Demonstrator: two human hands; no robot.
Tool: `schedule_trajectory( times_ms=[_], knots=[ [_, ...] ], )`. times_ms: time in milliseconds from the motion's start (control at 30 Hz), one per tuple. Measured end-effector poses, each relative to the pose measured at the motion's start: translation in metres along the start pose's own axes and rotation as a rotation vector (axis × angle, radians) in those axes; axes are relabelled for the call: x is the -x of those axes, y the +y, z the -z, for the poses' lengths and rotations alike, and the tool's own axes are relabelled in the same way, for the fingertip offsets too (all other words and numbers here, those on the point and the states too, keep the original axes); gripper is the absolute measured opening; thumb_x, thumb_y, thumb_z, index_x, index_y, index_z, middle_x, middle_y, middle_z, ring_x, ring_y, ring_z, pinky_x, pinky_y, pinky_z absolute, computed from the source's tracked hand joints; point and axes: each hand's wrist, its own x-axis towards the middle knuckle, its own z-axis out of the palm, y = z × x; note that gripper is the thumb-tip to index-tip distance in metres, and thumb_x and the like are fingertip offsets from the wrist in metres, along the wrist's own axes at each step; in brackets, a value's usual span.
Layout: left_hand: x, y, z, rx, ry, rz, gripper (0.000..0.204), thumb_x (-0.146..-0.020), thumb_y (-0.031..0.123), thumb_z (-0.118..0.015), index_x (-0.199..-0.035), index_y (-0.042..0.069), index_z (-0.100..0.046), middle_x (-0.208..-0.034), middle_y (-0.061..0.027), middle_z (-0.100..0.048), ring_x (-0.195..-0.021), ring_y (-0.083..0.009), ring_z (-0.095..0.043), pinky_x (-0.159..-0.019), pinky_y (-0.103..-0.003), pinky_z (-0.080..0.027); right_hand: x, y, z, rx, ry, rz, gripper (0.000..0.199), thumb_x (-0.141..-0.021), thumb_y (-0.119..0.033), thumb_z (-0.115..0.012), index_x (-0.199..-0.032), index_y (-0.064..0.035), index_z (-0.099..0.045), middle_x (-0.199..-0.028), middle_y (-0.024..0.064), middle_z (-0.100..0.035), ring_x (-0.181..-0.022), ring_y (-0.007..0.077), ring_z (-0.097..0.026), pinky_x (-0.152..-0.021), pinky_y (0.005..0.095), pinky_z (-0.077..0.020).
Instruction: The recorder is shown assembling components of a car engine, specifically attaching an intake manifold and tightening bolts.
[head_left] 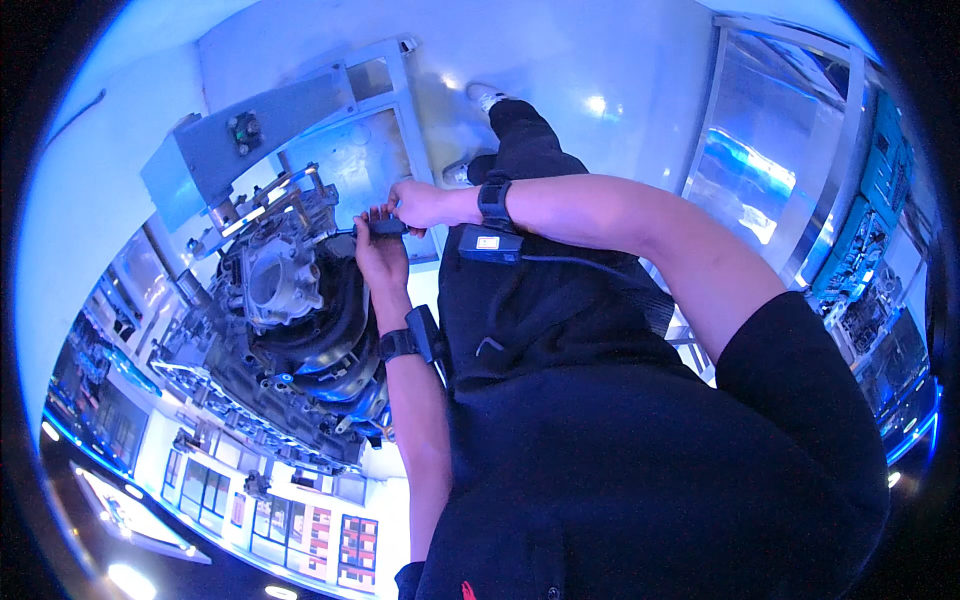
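Note:
A black-handled tool (390, 227) with a thin shaft lies between my hands, its shaft side toward the engine; its exact kind is hard to make out. My left hand (382, 262) is closed round the handle from below, thumb on the engine side. From above, my right hand (418, 204) has its fingers curled at the same handle, partly hiding it. Left of my hands stands a metal engine (270, 370) with a round silver throttle body (278, 282) and dark curved intake pipes (345, 350). Where the shaft meets the engine is too small to tell.
A grey stand (250, 135) with a boxy arm rises behind the engine. My dark-clad body is close to the engine's right side. Farther right are a glass-and-metal cabinet (745, 160) and a teal tool case (872, 215). A cable (590, 263) runs from a small device at my right wrist.

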Motion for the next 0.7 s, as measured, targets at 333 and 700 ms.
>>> schedule_trajectory(
  times_ms=[333, 700],
  knots=[
    [-0.021, 0.006, 0.028, -0.214, -0.177, 0.057, 0.038, -0.092, 0.032, -0.053, -0.110, -0.001, -0.051, -0.106, -0.0131, -0.058, -0.104, -0.0242, -0.055, -0.092, -0.037, -0.042, 0.010, 0.000, -0.012, 0.173, 0.164, 0.437, 0.038, -0.087, -0.026, -0.060, -0.109, 0.0035, -0.050, -0.072, 0.0105, -0.061, -0.055, 0.0172, -0.061, -0.051, 0.0279, -0.0493],
    [-0.009, -0.010, 0.024, -0.058, -0.137, -0.044, 0.027, -0.087, 0.010, -0.059, -0.111, 0.001, -0.052, -0.111, -0.0120, -0.057, -0.104, -0.0224, -0.054, -0.095, -0.035, -0.042, 0.004, -0.005, -0.009, -0.192, -0.039, -0.116, 0.040, -0.094, -0.034, -0.047, -0.088, 0.0033, -0.059, -0.058, 0.0052, -0.052, -0.042, 0.0140, -0.048, -0.038, 0.0285, -0.0354]
  ],
)
